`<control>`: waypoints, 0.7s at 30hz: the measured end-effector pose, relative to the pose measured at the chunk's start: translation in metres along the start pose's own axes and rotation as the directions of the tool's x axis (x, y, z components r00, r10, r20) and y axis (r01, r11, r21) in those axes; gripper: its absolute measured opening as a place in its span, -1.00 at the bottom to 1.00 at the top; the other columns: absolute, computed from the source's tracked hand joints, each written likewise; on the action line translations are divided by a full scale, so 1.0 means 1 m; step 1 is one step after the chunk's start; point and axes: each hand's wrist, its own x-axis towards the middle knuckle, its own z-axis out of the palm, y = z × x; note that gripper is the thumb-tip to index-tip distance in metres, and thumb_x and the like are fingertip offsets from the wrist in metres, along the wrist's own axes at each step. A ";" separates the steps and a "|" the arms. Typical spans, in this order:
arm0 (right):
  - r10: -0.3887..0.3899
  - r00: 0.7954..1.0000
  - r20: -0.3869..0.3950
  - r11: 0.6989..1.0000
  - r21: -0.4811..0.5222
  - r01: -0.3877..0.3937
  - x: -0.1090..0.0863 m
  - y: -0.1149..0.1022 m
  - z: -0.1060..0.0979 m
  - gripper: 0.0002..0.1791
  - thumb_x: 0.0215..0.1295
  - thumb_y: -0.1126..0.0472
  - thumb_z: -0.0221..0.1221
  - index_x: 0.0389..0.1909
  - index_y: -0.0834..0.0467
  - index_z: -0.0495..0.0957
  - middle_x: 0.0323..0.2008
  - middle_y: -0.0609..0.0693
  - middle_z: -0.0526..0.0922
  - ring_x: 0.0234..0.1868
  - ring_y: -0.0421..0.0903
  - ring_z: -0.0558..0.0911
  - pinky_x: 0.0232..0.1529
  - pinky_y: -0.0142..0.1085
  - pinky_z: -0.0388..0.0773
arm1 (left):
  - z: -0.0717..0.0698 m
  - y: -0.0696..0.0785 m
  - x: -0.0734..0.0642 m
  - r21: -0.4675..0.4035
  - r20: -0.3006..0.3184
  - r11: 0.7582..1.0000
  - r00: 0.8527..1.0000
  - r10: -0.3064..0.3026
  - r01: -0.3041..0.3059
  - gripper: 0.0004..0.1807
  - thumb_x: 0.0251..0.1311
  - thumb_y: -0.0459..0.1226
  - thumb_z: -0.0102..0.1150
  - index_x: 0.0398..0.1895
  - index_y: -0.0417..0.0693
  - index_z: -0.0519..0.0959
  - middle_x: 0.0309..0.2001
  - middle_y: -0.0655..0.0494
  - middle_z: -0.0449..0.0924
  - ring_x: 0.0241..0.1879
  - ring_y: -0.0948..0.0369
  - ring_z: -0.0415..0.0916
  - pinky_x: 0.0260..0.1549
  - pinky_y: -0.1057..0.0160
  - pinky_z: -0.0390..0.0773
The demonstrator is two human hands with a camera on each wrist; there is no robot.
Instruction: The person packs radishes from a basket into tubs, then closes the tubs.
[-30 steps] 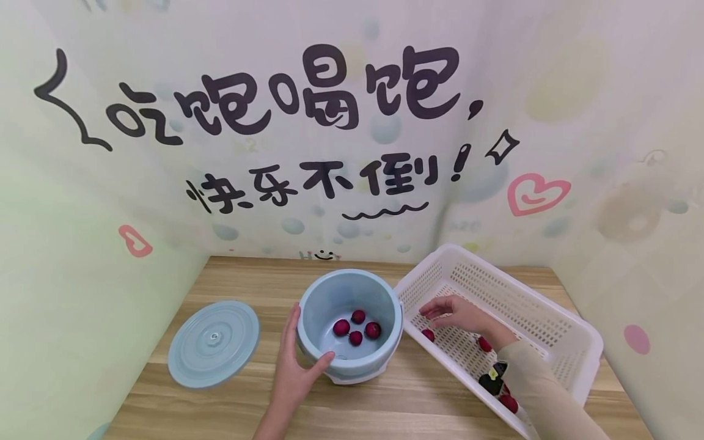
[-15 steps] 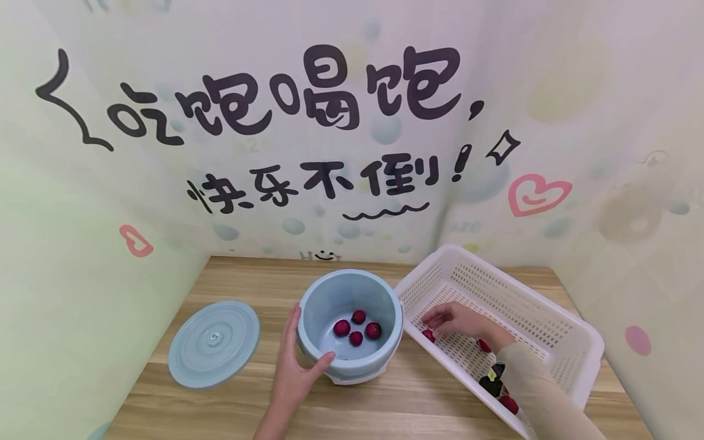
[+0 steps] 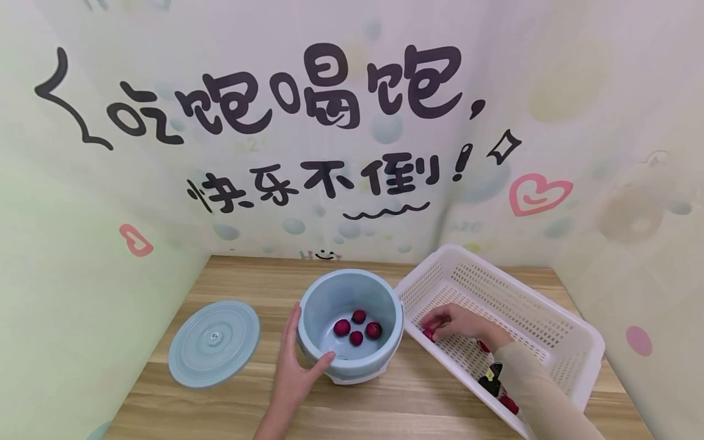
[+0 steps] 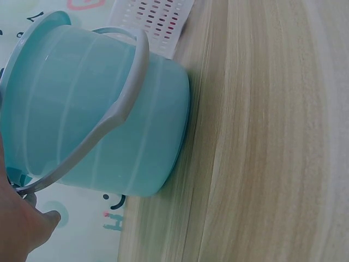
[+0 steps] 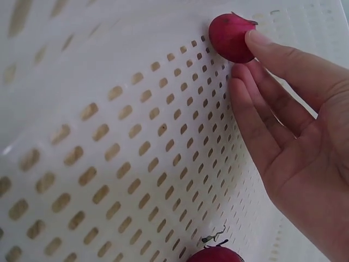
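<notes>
My left hand [image 3: 294, 366] rests on the near left side of a light blue bucket [image 3: 357, 370], its fingers spread along the wall and its thumb over the rim. Several red radishes [image 3: 373, 330] lie on the bucket's floor. In the left wrist view the bucket's grey handle [image 4: 117, 112] hangs across its side. My right hand [image 3: 464, 321] reaches into a white perforated basket [image 3: 591, 348]. In the right wrist view it pinches a radish [image 5: 233, 38] between thumb and fingers, close to the basket wall.
A round blue lid [image 3: 214, 345] lies left of the bucket on the wooden table [image 3: 385, 409]. More radishes [image 3: 509, 404] lie in the basket, partly behind the right forearm. A printed wall [image 3: 341, 232] stands behind the table.
My right hand has come down a little in the basket, and its fingers have closed on the radish near the left end. The left hand and bucket have stayed in place.
</notes>
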 end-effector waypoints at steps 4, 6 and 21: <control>-0.002 1.000 0.009 1.000 -0.006 0.002 0.002 0.003 0.001 -0.68 0.23 0.23 0.33 0.02 0.10 0.69 -0.10 0.03 0.74 -0.13 -0.16 0.65 -0.12 -0.46 0.60 | 0.000 0.000 0.000 -0.002 0.003 1.000 1.000 -0.006 0.006 0.15 -0.02 -0.08 0.52 0.59 0.29 0.00 0.60 0.08 -0.03 0.58 -0.07 -0.04 0.44 -0.33 0.12; 0.014 1.000 0.006 1.000 -0.016 -0.014 0.003 0.004 0.001 -0.72 0.22 0.22 0.35 -0.03 0.05 0.71 -0.14 -0.01 0.74 -0.17 -0.17 0.64 -0.15 -0.46 0.60 | -0.001 -0.001 0.000 -0.006 0.006 1.000 1.000 -0.009 0.009 0.15 -0.01 -0.08 0.52 0.60 0.27 -0.01 0.61 0.09 -0.03 0.58 -0.07 -0.04 0.44 -0.33 0.12; 0.059 0.997 -0.048 0.996 -0.068 -0.062 0.000 -0.002 -0.002 -0.73 0.20 0.17 0.36 -0.06 0.03 0.74 -0.17 -0.04 0.74 -0.23 -0.16 0.60 -0.23 -0.43 0.56 | 0.000 -0.001 0.000 -0.004 0.007 1.000 1.000 -0.016 0.016 0.15 -0.02 -0.08 0.53 0.60 0.20 0.01 0.60 0.11 -0.03 0.57 -0.06 -0.03 0.43 -0.33 0.13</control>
